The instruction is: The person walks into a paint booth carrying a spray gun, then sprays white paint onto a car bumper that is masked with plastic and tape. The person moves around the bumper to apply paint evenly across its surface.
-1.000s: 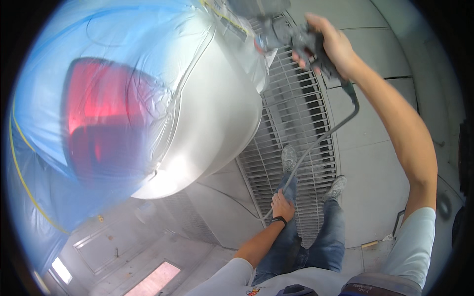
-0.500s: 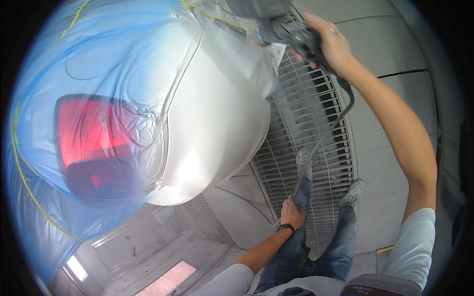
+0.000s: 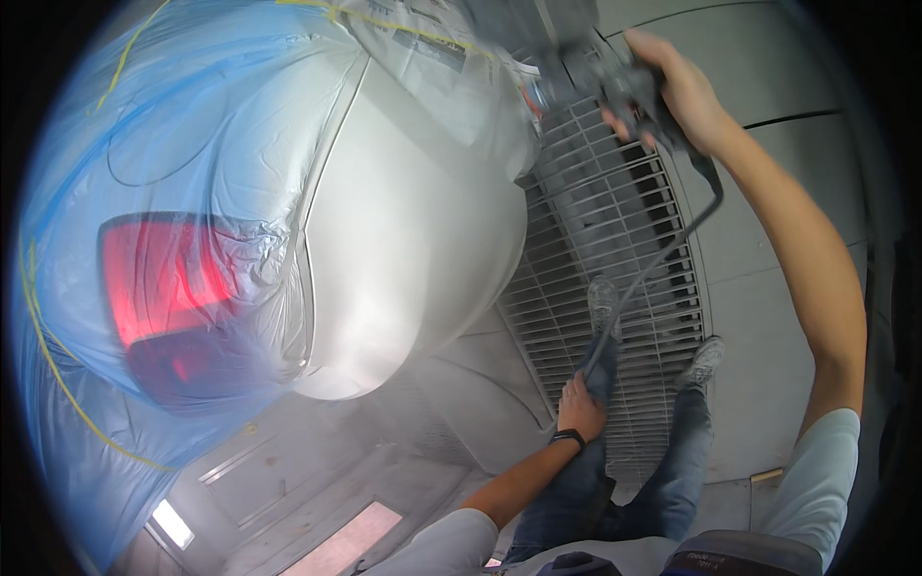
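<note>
My right hand (image 3: 687, 91) is closed round the grip of a dark spray gun (image 3: 615, 79) with a cup on top, partly cut off by the upper edge. The gun points left at an unmasked white car bumper (image 3: 403, 230), apart from its surface. From the grip a grey air hose (image 3: 658, 257) runs down to my left hand (image 3: 582, 408), which is closed on it near my thigh. Blue-tinted masking film (image 3: 182, 182) covers the bodywork left of the bumper, with a red tail light (image 3: 168, 288) showing through.
A metal floor grating (image 3: 634, 221) lies under my feet, beside grey floor panels (image 3: 768, 211). Yellow tape (image 3: 72, 398) crosses the film. Printed masking sheet (image 3: 437, 48) hangs behind the bumper. The booth wall with a lit panel (image 3: 346, 542) stands at lower left.
The spray gun and my right hand have shifted right and slightly down in the picture. The view has moved a little too. My left hand still grips the hose.
</note>
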Tool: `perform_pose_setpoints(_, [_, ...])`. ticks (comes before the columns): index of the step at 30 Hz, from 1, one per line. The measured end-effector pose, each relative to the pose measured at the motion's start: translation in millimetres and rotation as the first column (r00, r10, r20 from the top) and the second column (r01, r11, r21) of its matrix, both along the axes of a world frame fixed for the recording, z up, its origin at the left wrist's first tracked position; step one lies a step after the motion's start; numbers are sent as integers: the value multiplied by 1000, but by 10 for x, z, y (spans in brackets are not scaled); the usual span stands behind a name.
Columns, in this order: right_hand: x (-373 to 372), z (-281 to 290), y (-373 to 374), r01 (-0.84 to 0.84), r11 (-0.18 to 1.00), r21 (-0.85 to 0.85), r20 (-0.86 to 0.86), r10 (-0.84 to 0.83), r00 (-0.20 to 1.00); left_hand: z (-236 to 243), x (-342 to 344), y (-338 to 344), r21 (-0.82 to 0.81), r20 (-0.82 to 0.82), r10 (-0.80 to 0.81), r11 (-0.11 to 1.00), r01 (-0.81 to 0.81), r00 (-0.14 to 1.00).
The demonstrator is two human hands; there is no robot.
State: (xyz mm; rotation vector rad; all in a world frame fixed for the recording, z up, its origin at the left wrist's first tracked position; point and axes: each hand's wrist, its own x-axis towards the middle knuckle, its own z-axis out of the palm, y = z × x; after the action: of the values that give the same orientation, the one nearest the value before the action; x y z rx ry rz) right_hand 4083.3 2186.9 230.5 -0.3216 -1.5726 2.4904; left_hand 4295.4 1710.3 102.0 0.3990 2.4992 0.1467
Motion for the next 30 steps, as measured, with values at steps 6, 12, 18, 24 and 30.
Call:
perform_pose_setpoints(6, [-1125,-495,101,640,757,128,-210,-610,764,38,-30,-24,-48,3,58,997,-58,998])
perform_pose_setpoints(12, [-166,-764,-324,383,908,172,-172,-355,919,-19,0,-2,32,7,34,999,-34,999])
perform_pose_setpoints(18, [1280,-927,-939,75,996,-43,-160,-81,984,33,9,-134,-25,-33,2,1000,-3,999])
perform_pose_setpoints(24, [1046,-1194,-912,-100,986,-131,-106,87,991,56,-55,-233,-18,-64,-14,1000,13,998])
perform_pose_setpoints(30, [-88,-1413,-614,149,980,-129,-133,-166,977,58,118,-210,15,-76,55,998,-54,996])
